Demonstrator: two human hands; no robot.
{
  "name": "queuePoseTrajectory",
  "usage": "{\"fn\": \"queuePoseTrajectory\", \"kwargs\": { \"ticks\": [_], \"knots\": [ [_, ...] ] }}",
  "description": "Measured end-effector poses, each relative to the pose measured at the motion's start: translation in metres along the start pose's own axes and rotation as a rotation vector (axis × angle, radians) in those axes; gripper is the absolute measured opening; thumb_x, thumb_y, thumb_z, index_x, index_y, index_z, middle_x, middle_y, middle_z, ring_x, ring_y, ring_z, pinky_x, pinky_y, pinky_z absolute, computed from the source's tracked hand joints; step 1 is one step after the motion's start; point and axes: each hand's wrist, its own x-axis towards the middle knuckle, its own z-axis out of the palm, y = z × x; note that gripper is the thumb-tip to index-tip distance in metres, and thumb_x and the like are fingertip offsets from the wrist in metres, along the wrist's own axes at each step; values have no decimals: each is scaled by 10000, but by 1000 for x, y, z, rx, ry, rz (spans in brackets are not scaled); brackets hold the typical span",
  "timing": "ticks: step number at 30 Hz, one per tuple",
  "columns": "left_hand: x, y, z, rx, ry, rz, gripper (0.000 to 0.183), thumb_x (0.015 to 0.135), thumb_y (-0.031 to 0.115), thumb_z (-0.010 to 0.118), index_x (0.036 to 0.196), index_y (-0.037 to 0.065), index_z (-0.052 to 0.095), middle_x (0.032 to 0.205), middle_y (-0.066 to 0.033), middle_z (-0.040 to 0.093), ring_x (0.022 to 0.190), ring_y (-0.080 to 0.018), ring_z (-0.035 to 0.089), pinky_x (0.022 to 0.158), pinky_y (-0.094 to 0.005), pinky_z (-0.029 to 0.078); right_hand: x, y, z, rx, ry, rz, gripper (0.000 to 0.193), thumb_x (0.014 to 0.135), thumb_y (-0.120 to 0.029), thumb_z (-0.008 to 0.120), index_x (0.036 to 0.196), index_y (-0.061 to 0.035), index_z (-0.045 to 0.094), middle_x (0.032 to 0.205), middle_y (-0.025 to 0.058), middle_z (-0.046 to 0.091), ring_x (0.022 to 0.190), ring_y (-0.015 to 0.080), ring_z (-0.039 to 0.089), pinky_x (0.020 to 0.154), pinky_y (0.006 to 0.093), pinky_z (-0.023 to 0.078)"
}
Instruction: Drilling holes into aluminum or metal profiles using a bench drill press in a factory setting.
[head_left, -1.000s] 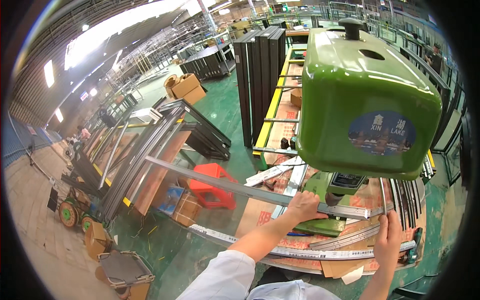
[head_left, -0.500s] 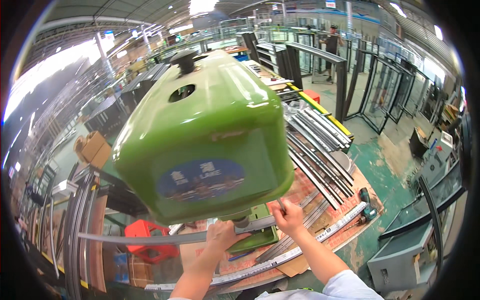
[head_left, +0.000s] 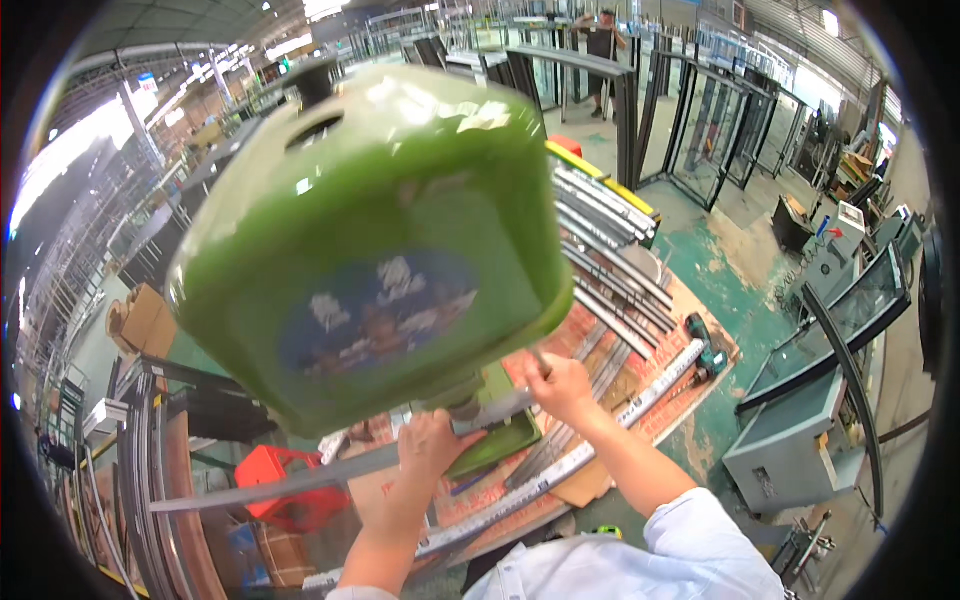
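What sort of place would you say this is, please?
Probably a metal-frame workshop: there is what looks like a green drill press, long metal strips on the bench beside a cordless drill, and dark upright frames beyond.

Long, narrow grey metal strip [head_left: 330, 470] runs under green drill press [head_left: 375, 270] w/ rounded housing; L end well past tabletop's [head_left: 655, 415] L edge, R end nr press's thin lever [head_left: 540, 357].
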Motion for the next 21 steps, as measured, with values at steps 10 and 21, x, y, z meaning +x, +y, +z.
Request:
{"fn": "queuePoseTrajectory", "kwargs": {
  "ticks": [10, 21],
  "knots": [
    [0, -4, 7, -60, -27, -2, 714, 692, 708, 799, 838, 18, 691, 809, -150, 699, 798, -336, 702, 697, -435, 562, -34, -129, -142, 320, 85, -53, 282, 1064, -181, 515, 1042, 19, 713, 609, -46, 497, 561, 34, 439, 506, 222, 324],
    [2, -6, 4, -54, -62, -5, 712, 702, 729, 776, 794, 29, 682, 784, -126, 687, 802, -318, 700, 694, -441, 570, -49, -21, -85, 636, 451, -294, 85, 1001, -43, 578, 1071, -3, 603, 904, 44, 580, 813, 121, 536, 742, 273, 451]
  ]
}}
